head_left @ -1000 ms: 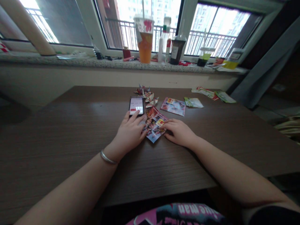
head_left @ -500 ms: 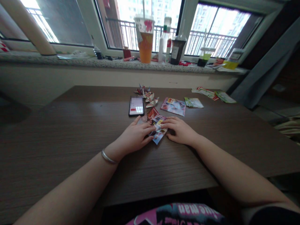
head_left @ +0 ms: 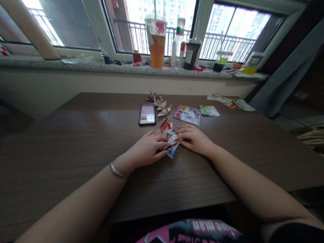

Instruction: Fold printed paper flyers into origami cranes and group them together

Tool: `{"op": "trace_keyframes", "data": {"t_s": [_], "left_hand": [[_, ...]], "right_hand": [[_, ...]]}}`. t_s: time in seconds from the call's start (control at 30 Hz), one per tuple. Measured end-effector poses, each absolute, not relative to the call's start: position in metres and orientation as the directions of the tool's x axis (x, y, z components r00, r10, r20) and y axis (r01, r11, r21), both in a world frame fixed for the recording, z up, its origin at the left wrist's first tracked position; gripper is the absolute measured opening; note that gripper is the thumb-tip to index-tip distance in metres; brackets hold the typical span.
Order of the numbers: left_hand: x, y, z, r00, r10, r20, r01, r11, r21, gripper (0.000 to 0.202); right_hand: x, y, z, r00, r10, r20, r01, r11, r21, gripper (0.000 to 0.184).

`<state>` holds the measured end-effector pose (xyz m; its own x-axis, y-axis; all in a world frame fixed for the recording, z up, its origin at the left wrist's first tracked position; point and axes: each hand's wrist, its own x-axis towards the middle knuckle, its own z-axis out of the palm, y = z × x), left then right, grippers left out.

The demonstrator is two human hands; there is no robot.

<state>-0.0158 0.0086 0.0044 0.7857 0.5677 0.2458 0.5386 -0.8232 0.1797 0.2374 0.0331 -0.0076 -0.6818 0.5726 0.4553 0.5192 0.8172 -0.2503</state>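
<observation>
- Two hands meet on one colourful printed paper (head_left: 169, 131), lying on the brown table (head_left: 76, 135) right in front of the person.
- Left hand (head_left: 148, 148) lies flat with its fingers stretched over the paper's left side, probably pinning it so it can't slide.
- Right hand (head_left: 196, 140) bends its fingers onto the right edge. Pinching or just pressing, can't tell.
- Phone (head_left: 147, 114) sits screen-up just behind, handy for a glance.
- Further back are little folded paper shapes (head_left: 159, 103), then an orange drink cup (head_left: 157, 42) on the sill.

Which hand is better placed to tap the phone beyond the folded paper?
Probably left: the left hand lies nearer the phone; the right hand rests on the paper farther right.
</observation>
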Motion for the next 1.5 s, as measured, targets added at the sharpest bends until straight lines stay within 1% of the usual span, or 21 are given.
{"op": "trace_keyframes", "data": {"t_s": [0.1, 0.2, 0.33, 0.43, 0.57, 0.73, 0.83, 1.03, 1.3, 1.5], "left_hand": [[-0.016, 0.007, 0.004, 0.782, 0.58, 0.228, 0.544, -0.814, 0.205, 0.033], [-0.016, 0.006, 0.005, 0.784, 0.582, 0.217, 0.534, -0.81, 0.242, 0.029], [-0.016, 0.005, 0.008, 0.82, 0.504, 0.271, 0.45, -0.861, 0.239, 0.022], [-0.015, 0.004, 0.01, 0.853, 0.449, 0.266, 0.386, -0.886, 0.258, 0.024], [-0.013, 0.003, 0.01, 0.866, 0.426, 0.262, 0.355, -0.893, 0.277, 0.026], [-0.013, 0.004, 0.008, 0.88, 0.407, 0.246, 0.347, -0.903, 0.254, 0.028], [-0.013, 0.005, 0.009, 0.883, 0.399, 0.248, 0.341, -0.907, 0.246, 0.028], [-0.011, 0.004, 0.011, 0.874, 0.412, 0.256, 0.351, -0.902, 0.252, 0.027], [-0.01, 0.002, 0.01, 0.864, 0.452, 0.222, 0.39, -0.879, 0.273, 0.028], [-0.009, 0.001, 0.011, 0.855, 0.477, 0.203, 0.423, -0.869, 0.258, 0.029]], "right_hand": [[0.238, 0.034, -0.008, -0.707, 0.54, 0.457, 0.479, 0.841, -0.252, 0.014], [0.241, 0.034, -0.009, -0.741, 0.516, 0.429, 0.44, 0.857, -0.269, 0.014], [0.245, 0.036, -0.008, -0.762, 0.518, 0.389, 0.442, 0.855, -0.272, 0.018], [0.246, 0.036, -0.006, -0.765, 0.521, 0.378, 0.452, 0.853, -0.262, 0.021], [0.246, 0.036, -0.004, -0.781, 0.514, 0.355, 0.442, 0.856, -0.267, 0.019], [0.245, 0.036, -0.005, -0.796, 0.496, 0.346, 0.425, 0.866, -0.265, 0.016], [0.243, 0.035, -0.006, -0.778, 0.502, 0.377, 0.428, 0.864, -0.267, 0.012], [0.238, 0.033, -0.006, -0.659, 0.585, 0.473, 0.521, 0.809, -0.274, 0.012], [0.235, 0.032, -0.01, -0.586, 0.667, 0.46, 0.592, 0.74, -0.319, 0.009], [0.23, 0.031, -0.008, -0.576, 0.649, 0.497, 0.555, 0.757, -0.345, 0.006]]}}
